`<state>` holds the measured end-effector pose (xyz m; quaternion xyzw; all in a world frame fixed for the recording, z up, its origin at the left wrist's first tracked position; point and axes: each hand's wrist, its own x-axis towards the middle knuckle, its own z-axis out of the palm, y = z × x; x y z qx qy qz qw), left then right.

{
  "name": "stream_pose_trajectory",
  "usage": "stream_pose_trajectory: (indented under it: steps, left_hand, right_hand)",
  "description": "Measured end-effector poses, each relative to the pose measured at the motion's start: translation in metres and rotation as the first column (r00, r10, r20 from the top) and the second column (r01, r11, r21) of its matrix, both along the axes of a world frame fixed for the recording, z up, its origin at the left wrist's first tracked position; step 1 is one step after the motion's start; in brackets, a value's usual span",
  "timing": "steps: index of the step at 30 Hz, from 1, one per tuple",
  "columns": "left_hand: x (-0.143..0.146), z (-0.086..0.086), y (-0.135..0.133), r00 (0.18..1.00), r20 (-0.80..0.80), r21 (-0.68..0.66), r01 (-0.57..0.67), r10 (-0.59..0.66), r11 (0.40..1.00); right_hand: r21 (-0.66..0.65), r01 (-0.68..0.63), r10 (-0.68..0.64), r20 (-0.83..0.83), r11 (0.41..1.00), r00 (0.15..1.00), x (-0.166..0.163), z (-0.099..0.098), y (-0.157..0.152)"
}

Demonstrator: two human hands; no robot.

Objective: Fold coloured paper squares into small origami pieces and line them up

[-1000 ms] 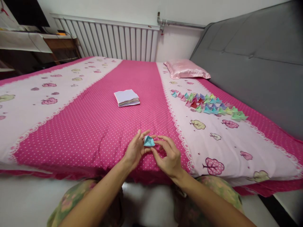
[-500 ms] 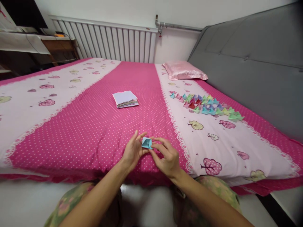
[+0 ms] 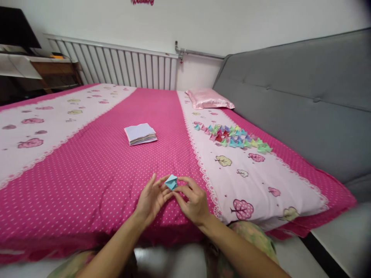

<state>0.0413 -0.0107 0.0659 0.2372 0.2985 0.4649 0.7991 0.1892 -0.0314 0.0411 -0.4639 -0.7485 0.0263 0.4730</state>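
Note:
A small folded blue paper shape (image 3: 171,182) sits between my two hands just above the near edge of the pink bed (image 3: 95,170). My left hand (image 3: 150,199) pinches its left side with fingertips, the other fingers partly spread. My right hand (image 3: 193,200) has its fingers curled and pressed on the shape's right side. A stack of square paper sheets (image 3: 140,134) lies on the dotted pink stripe further away. Several finished folded paper shapes in mixed colours (image 3: 233,137) lie in rows on the right stripe.
A pink pillow (image 3: 209,99) lies at the far right of the bed. A grey padded headboard (image 3: 290,100) runs along the right side. A white radiator (image 3: 116,63) lines the far wall, and a dark shelf unit (image 3: 31,73) stands at far left.
The view has swung upward and to the right, so everything sits lower and further left in the picture. Both hands still hold the blue shape, which has turned a little between the fingers.

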Motion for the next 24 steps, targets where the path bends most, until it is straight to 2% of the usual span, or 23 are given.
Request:
stream_pose_trajectory:
  steps: [2, 4, 8, 13, 16, 19, 21, 24]
  left_hand:
    - [0.001, -0.003, 0.002, 0.998, -0.060, 0.035, 0.001, 0.001, 0.999]
    - [0.000, -0.008, 0.006, 0.984, -0.169, 0.091, -0.041, 0.056, 0.995]
    - [-0.003, -0.017, 0.015, 0.891, -0.402, 0.243, -0.117, 0.210, 0.963]
    - [-0.010, -0.014, 0.024, 0.782, -0.537, 0.394, -0.101, 0.318, 0.914]
    - [-0.010, -0.007, 0.034, 0.731, -0.582, 0.438, -0.087, 0.356, 0.895]
    - [-0.003, 0.005, 0.054, 0.700, -0.571, 0.508, -0.107, 0.428, 0.854]
    - [0.008, 0.018, 0.074, 0.709, -0.524, 0.551, -0.140, 0.471, 0.823]
    - [0.031, 0.043, 0.110, 0.766, -0.382, 0.577, -0.239, 0.517, 0.781]
  right_hand:
    - [0.000, 0.027, -0.027, -0.027, 1.000, 0.999, 0.005, 0.004, 0.004]
    - [0.003, 0.069, -0.069, -0.064, 0.998, 0.996, 0.013, 0.009, 0.008]
    - [0.003, 0.137, -0.136, -0.133, 0.991, 0.982, 0.035, 0.017, 0.017]
    - [-0.026, 0.178, -0.180, -0.199, 0.984, 0.963, 0.065, 0.020, 0.023]
    - [-0.027, 0.204, -0.204, -0.239, 0.979, 0.949, 0.079, 0.025, 0.029]
    - [0.016, 0.205, -0.195, -0.252, 0.979, 0.948, 0.088, 0.038, 0.042]
    - [0.044, 0.188, -0.172, -0.247, 0.981, 0.954, 0.091, 0.051, 0.054]
    - [0.102, 0.167, -0.138, -0.248, 0.981, 0.959, 0.090, 0.073, 0.080]
